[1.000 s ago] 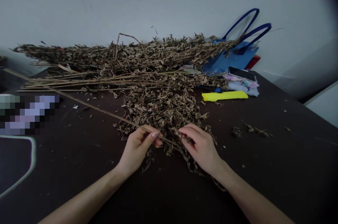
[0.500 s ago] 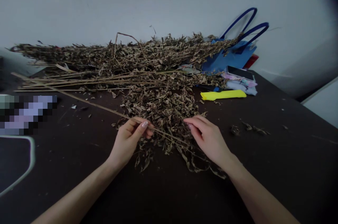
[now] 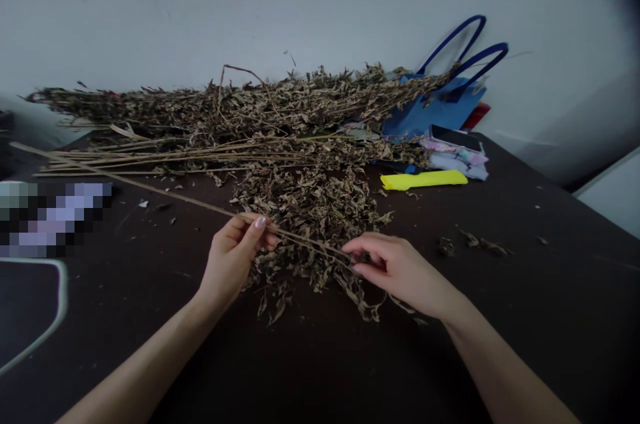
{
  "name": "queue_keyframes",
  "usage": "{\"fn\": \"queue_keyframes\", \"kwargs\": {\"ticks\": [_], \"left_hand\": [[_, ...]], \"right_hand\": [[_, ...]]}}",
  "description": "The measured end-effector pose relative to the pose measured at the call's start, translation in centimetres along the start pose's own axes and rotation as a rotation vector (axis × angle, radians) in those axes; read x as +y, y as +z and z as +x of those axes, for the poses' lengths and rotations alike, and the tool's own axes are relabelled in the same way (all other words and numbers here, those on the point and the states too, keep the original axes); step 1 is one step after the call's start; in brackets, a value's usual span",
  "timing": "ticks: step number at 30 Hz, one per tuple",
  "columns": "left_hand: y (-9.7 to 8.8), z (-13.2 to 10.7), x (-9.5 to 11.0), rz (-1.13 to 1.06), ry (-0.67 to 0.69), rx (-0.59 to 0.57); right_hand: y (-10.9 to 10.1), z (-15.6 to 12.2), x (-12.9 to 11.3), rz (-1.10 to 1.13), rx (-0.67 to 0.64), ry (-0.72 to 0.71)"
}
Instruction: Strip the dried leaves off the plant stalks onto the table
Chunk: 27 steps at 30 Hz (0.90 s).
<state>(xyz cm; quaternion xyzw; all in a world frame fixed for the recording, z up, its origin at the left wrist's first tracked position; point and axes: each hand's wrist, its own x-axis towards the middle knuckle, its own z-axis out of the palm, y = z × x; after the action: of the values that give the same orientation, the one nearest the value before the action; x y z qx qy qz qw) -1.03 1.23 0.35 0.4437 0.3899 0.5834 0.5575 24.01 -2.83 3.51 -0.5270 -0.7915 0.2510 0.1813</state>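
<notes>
A long dried plant stalk (image 3: 165, 195) slants from the upper left down across the front of the table. Between thumb and fingers, my left hand (image 3: 234, 252) pinches it partway along, where it forks into thinner stems. My right hand (image 3: 400, 271) has its fingertips closed around the leafy end of the same stalk, and its palm is partly hidden. Beneath both hands spreads a pile of crumpled dried leaves (image 3: 305, 201), with a few leafy strands trailing toward me.
Bundles of dried stalks (image 3: 150, 156) and a leafy heap (image 3: 240, 104) lie along the wall. At right are a blue bag (image 3: 425, 111), a phone (image 3: 455, 138) on cloth and a yellow strip (image 3: 424, 179). A white-edged object (image 3: 61, 297) sits at left.
My right hand has come down slightly and closed on the stalk's leafy end. My left hand has shifted a little left and up with the stalk.
</notes>
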Motion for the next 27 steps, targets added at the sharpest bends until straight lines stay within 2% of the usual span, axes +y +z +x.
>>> {"fn": "queue_keyframes", "kwargs": {"ticks": [9, 18, 22, 27], "left_hand": [[-0.1, 0.2, 0.3, -0.006, -0.026, 0.017], [-0.2, 0.2, 0.4, 0.006, -0.025, 0.031], [-0.1, 0.3, 0.5, -0.004, -0.027, 0.048], [-0.1, 0.4, 0.5, -0.024, -0.038, 0.060]], "right_hand": [[0.7, 0.2, 0.0, -0.216, 0.108, -0.091], [1.2, 0.3, 0.8, -0.329, 0.189, -0.178], [1.0, 0.5, 0.7, -0.251, 0.229, -0.163], [0.5, 0.7, 0.6, 0.051, 0.223, -0.122]]}}
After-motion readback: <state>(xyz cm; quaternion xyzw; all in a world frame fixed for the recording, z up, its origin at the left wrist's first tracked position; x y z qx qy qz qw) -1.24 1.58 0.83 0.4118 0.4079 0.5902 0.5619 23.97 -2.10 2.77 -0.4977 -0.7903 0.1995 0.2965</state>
